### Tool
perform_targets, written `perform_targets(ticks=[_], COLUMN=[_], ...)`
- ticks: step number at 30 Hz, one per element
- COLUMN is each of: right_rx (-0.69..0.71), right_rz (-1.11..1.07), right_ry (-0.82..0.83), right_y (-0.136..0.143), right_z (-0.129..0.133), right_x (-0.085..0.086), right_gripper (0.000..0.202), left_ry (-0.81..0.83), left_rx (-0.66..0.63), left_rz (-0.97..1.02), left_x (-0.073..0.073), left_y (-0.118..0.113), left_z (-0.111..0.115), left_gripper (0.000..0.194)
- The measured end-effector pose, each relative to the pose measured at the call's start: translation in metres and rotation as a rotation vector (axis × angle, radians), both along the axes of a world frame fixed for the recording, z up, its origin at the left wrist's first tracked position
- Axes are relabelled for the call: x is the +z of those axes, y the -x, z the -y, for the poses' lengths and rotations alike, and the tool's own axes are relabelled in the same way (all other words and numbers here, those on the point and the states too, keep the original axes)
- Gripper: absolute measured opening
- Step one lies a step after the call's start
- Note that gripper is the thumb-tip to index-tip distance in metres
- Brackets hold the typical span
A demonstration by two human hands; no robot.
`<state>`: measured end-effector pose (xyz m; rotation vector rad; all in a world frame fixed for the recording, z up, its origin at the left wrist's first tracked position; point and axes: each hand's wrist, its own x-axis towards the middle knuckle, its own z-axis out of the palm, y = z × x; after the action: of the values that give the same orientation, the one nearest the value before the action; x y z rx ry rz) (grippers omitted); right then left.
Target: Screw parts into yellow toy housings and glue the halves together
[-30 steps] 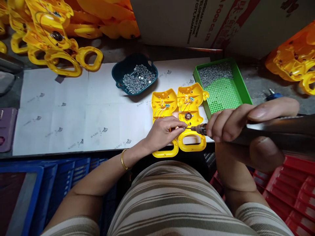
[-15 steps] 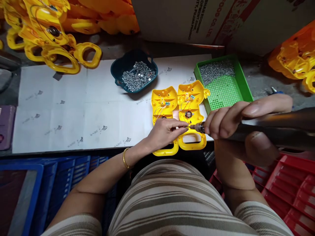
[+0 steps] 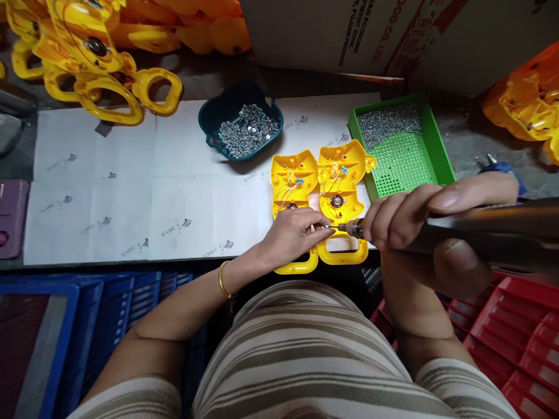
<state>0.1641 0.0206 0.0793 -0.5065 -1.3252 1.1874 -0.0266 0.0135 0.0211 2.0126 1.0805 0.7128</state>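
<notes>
My right hand [image 3: 406, 215] is wrapped round a dark power screwdriver [image 3: 498, 230], its bit pointing left. At the bit's tip, my left hand [image 3: 292, 235] pinches a small shiny piece, apparently a screw [image 3: 326, 226]. Both hands are over two yellow plastic shells lying side by side. The right shell [image 3: 343, 203] shows a round speaker, a small circuit board and thin wires. The left shell [image 3: 294, 166] holds similar parts, and my left hand partly covers it. Each shell has a loop handle at its near end.
A dark teal basket [image 3: 209, 119] of screws and a green tray [image 3: 438, 145] of screws stand beyond the shells on white board [image 3: 109, 215]. Yellow parts [image 3: 109, 99] are piled at the back left, more [image 3: 519, 110] at the right. Blue crates [image 3: 72, 326] and red crates [image 3: 515, 326] flank my body.
The view has shifted slightly. My left fingertips have parted a little around the bit's tip, and a shiny piece now shows between them. The shells lie as before.
</notes>
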Motion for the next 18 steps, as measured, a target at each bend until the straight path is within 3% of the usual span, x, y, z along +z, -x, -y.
perform_targets(ticks=[8, 15, 18], right_rx=[0.056, -0.12, -0.129], right_rz=[0.01, -0.022, -0.04], right_ry=[0.0, 0.048, 0.042], right_y=[0.007, 0.026, 0.018], right_z=[-0.004, 0.004, 0.002], right_x=[-0.005, -0.003, 0.001], right_gripper=[0.017, 0.019, 0.022], left_ry=[-0.034, -0.114, -0.122], left_rx=[-0.047, -0.141, -0.088], left_rz=[-0.074, -0.121, -0.094], left_x=[0.0, 0.005, 0.003], left_y=[0.002, 0.002, 0.003], left_z=[-0.001, -0.003, -0.002], left_gripper=[0.008, 0.015, 0.02])
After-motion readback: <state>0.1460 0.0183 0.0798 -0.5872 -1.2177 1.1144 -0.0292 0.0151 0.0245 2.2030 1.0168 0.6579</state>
